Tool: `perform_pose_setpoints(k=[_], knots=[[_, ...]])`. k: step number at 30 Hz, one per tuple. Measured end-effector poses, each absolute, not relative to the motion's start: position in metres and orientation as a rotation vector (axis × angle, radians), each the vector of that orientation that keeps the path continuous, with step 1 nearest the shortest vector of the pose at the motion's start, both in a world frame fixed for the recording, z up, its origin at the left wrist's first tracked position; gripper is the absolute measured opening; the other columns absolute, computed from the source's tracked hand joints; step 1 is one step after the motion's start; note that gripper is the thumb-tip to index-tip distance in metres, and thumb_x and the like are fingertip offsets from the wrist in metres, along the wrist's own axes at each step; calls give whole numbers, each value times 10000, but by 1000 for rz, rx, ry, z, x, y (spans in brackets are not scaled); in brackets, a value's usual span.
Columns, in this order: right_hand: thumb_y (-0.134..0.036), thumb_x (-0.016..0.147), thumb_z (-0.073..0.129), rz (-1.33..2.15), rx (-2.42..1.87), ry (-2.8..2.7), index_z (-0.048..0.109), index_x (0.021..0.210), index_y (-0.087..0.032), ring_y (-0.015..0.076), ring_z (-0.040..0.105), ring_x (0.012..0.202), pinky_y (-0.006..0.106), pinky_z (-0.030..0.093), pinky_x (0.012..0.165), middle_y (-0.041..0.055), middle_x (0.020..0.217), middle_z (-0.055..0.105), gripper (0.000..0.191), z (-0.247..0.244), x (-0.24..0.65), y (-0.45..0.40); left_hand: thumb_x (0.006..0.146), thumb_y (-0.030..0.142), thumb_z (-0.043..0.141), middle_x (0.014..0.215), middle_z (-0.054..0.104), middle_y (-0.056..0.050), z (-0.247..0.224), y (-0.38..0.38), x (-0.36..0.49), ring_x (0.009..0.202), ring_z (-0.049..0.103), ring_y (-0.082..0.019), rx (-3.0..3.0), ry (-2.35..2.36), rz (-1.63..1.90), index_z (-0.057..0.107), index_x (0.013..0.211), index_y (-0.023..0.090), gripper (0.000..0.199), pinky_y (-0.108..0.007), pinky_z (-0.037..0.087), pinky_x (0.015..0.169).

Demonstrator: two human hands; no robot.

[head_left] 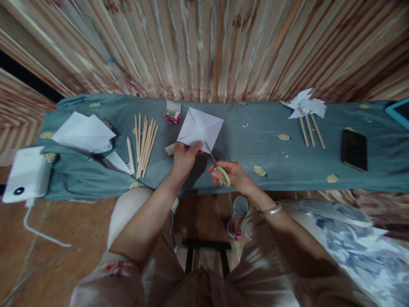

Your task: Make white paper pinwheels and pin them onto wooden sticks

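A white square of paper [202, 124] with diagonal creases is held up over the cloth-covered table. My left hand [186, 155] pinches its near edge, thumb on top. In my right hand [234, 174] are scissors [223, 175] with pale green handles. Their blades reach the paper's near corner, along a crease. Behind and left of the paper, a small red open box [173, 116] holds tiny metal pieces. A bundle of wooden sticks [146, 147] lies to the left, with a white pen-like stick [130, 154] beside it.
White paper sheets [83, 132] and a white device [27, 175] with a cable are at the left. Paper pinwheels [305, 105] on sticks, a black phone [354, 149] and a blue-edged tablet [399, 113] lie rightward. A pleated curtain [204, 47] hangs behind the table [243, 145].
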State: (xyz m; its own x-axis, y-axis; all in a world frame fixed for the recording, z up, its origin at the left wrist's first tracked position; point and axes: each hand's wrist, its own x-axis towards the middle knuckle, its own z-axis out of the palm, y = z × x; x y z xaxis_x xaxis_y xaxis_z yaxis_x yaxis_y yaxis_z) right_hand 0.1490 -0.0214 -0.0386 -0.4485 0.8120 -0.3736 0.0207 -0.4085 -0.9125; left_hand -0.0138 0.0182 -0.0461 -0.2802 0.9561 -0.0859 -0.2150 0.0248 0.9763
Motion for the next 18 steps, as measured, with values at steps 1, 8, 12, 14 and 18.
perform_pose_setpoints(k=[1, 8, 12, 14, 18], knots=[[-523, 561, 855, 1909, -1193, -1260, 644, 788, -181, 77, 539, 478, 209, 443, 491, -47, 538, 621, 461, -39, 149, -21, 583, 315, 747, 607, 631, 17, -46, 18, -14, 509, 536, -123, 857, 1276, 1463, 626, 662, 189, 191, -254, 477, 534], [-516, 526, 871, 1903, -1214, -1246, 643, 768, -186, 70, 553, 493, 198, 440, 492, -53, 553, 629, 468, -34, 149, -19, 582, 298, 740, 571, 608, 31, -46, 14, -10, 485, 520, -108, 888, 1239, 1437, 621, 637, 178, 177, -235, 453, 505], [-511, 526, 873, 1880, -1229, -1248, 653, 769, -186, 72, 549, 489, 198, 423, 476, -50, 542, 626, 461, -37, 149, -19, 596, 298, 733, 564, 609, 29, -46, 14, -9, 488, 532, -106, 890, 1264, 1423, 616, 618, 172, 173, -230, 453, 507], [-508, 521, 875, 1873, -1232, -1240, 660, 775, -186, 75, 542, 479, 205, 425, 476, -51, 528, 621, 463, -39, 149, -19, 593, 290, 735, 591, 632, 25, -47, 15, -10, 498, 549, -108, 876, 1255, 1429, 633, 651, 167, 169, -230, 462, 515], [-510, 515, 876, 1869, -1228, -1240, 661, 780, -182, 79, 547, 488, 210, 438, 491, -46, 535, 621, 474, -40, 149, -18, 593, 269, 732, 589, 642, 18, -47, 15, -10, 502, 560, -114, 873, 1231, 1439, 640, 653, 163, 153, -232, 467, 517]])
